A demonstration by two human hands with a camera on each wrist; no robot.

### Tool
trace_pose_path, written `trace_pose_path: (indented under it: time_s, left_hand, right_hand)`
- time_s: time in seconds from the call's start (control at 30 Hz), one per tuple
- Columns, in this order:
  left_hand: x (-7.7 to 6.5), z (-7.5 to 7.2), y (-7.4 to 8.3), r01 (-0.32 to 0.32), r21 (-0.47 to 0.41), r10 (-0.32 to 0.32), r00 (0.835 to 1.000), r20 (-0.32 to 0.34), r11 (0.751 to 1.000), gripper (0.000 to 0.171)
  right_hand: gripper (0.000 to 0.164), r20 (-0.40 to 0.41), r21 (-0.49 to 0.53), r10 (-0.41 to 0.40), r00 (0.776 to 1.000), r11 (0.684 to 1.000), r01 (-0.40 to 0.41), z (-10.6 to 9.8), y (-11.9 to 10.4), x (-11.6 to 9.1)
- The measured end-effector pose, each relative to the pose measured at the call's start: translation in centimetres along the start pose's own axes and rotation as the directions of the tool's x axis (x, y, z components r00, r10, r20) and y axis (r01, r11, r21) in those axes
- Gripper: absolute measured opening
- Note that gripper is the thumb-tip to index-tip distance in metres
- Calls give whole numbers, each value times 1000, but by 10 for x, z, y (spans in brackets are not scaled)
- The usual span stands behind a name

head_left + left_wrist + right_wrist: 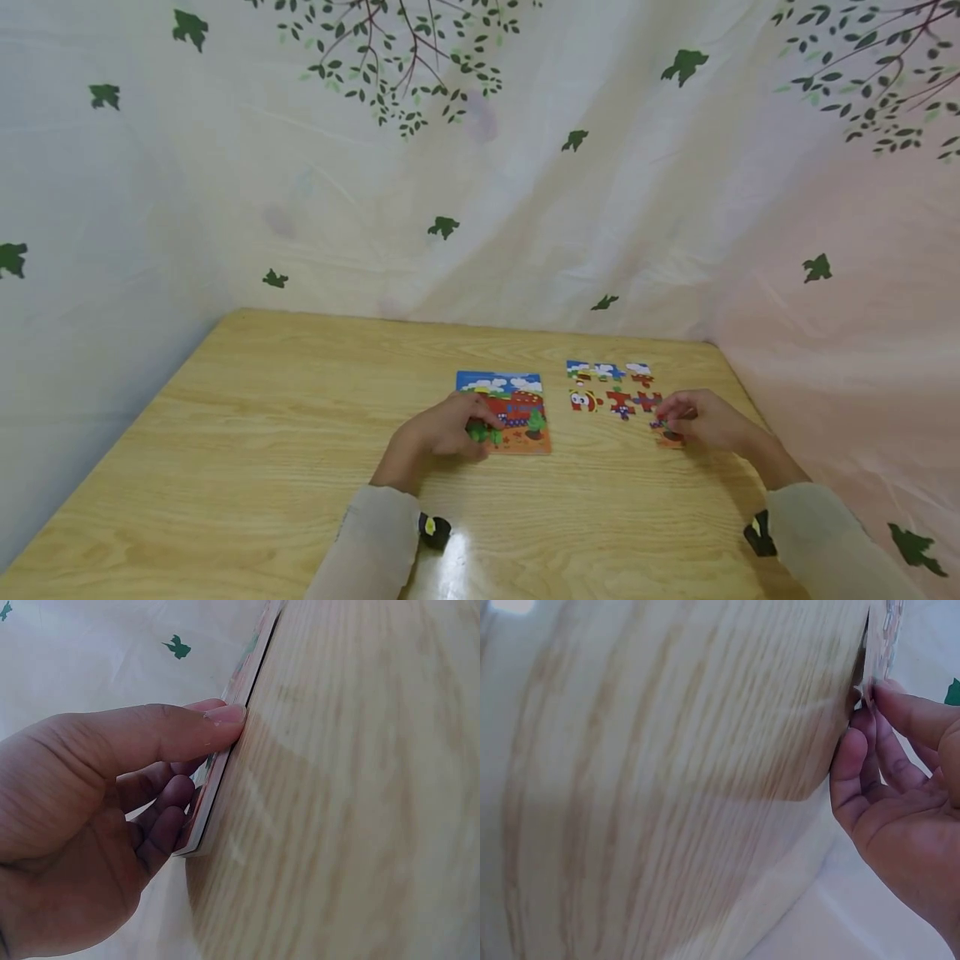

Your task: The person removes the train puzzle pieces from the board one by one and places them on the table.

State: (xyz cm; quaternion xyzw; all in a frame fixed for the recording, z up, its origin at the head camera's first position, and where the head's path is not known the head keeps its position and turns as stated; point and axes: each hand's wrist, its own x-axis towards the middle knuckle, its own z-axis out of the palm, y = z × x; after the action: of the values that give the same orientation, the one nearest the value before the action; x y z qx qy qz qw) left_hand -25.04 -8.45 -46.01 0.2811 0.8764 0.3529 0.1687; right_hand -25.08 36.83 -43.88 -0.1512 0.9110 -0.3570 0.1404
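A picture puzzle board (517, 437) in blue, red and orange lies on the table. My left hand (450, 425) grips its left side; in the left wrist view the thumb sits against the board's edge (217, 776) while the other fingers curl over its picture face. To the right, several loose jigsaw pieces (620, 402) are laid out in rows. At the lower right of these rows, my right hand (701, 419) pinches a jigsaw piece (670, 438). In the right wrist view that piece (869, 667) shows edge-on, between the thumb and the fingers.
A wooden table (300, 400) reaches back to a pale cloth (337, 217) printed with leaves and branches, which hangs behind and on both sides. The puzzle pieces lie near the table's right edge. Dark bands (434, 531) are on both wrists.
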Motion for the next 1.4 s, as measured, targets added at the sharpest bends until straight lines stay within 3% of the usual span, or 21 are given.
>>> trace_pose_path:
  time_s: [0.33, 0.6, 0.8, 0.97, 1.17, 1.4]
  left_hand:
    - [1, 0, 0, -4, 2, 4, 1000, -1, 1000, 33]
    - [-1, -1, 1, -10, 8, 10, 1000, -3, 1000, 32]
    - [0, -1, 0, -35, -14, 35, 999, -3, 999, 32]
    - [2, -1, -1, -60, -7, 60, 998, -18, 998, 27]
    - [1, -5, -2, -88, 35, 90, 995, -36, 995, 20]
    - [2, -10, -7, -127, 91, 137, 985, -108, 988, 20]
  right_hand:
    - [19, -35, -46, -32, 999, 998, 30, 2, 3, 4]
    - [13, -74, -84, -89, 993, 993, 83, 7, -25, 21]
    - [14, -66, -106, -167, 984, 981, 160, 26, -56, 38]
    - [14, -28, -65, -219, 975, 974, 217, 44, -75, 53]
    - [15, 26, -68, -329, 944, 942, 330, 67, -99, 70]
    - [13, 108, -5, -347, 932, 937, 350, 95, -126, 84]
